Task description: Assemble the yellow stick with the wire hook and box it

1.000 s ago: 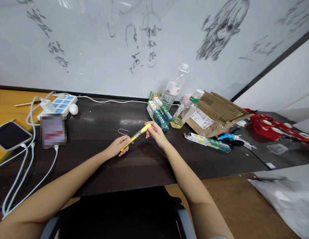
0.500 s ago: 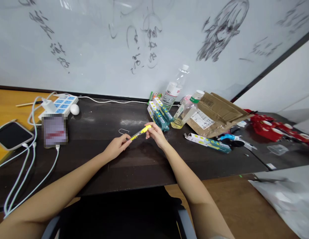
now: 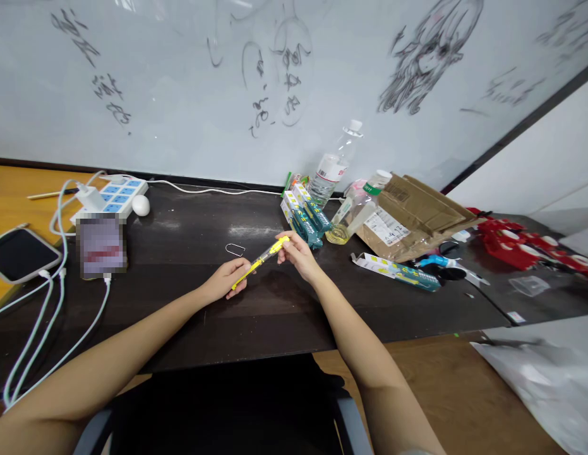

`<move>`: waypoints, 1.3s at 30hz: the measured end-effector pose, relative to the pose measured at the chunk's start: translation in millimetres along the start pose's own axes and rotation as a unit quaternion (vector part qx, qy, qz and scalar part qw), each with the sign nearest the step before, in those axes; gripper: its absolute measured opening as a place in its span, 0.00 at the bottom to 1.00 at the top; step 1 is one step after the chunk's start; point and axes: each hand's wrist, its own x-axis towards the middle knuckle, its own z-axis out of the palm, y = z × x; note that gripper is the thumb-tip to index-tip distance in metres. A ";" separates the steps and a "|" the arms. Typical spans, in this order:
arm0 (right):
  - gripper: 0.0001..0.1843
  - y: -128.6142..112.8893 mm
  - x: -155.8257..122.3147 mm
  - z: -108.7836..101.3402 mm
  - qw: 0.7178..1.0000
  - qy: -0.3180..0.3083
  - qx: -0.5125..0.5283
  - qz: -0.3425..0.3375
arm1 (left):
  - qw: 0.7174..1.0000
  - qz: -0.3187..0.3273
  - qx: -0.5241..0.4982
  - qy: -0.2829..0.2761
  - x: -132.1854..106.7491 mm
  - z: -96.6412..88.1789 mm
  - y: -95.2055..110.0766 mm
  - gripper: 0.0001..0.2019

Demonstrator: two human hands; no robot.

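Observation:
A slim yellow pen-like tool [image 3: 266,255] with a see-through middle part slants between my hands above the dark desk; its exact kind is not clear. My left hand [image 3: 226,279] grips the lower end, thumb lying along it. The fingertips of my right hand [image 3: 298,256] pinch the upper yellow end. Behind my left hand a thin bent wire piece [image 3: 235,249] lies on the desk. Two teal-and-white boxes [image 3: 306,218] are stacked just beyond my right hand, and a similar long box [image 3: 395,272] lies further right.
Two plastic bottles, one clear [image 3: 332,167] and one with yellowish liquid [image 3: 357,212], stand behind. A brown cardboard package [image 3: 412,215] and a red toy-like vehicle [image 3: 516,243] are at right. On the left are a power strip [image 3: 118,197], cables and two phone-like devices [image 3: 23,254].
The tool's lower end now shows yellow past my left fingers, and my left hand has turned slightly around it. My right hand keeps its pinch. The view has shifted slightly.

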 end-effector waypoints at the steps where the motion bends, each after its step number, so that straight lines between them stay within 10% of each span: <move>1: 0.18 -0.1 -0.1 0.0 1.000 -0.002 -0.001 -0.001 | 1.000 -0.002 -0.005 -0.002 0.3 -0.1 -0.3 0.21; 16: 0.18 2.2 -0.8 4.4 1.000 0.004 -0.004 -0.014 | 0.988 0.038 0.148 0.024 -6.2 -4.9 7.1 0.14; 27: 0.19 8.7 -7.9 44.7 0.999 -0.042 -0.011 0.011 | 0.936 0.132 0.309 0.104 -6.6 6.1 15.0 0.22; 33: 0.20 12.4 -6.9 46.0 0.998 -0.053 0.004 0.035 | 0.926 0.174 0.330 0.051 -4.6 0.9 16.4 0.22; 39: 0.20 1.7 -0.9 21.3 0.998 0.056 0.003 -0.014 | 0.932 0.159 0.325 0.038 -5.5 -2.6 15.9 0.21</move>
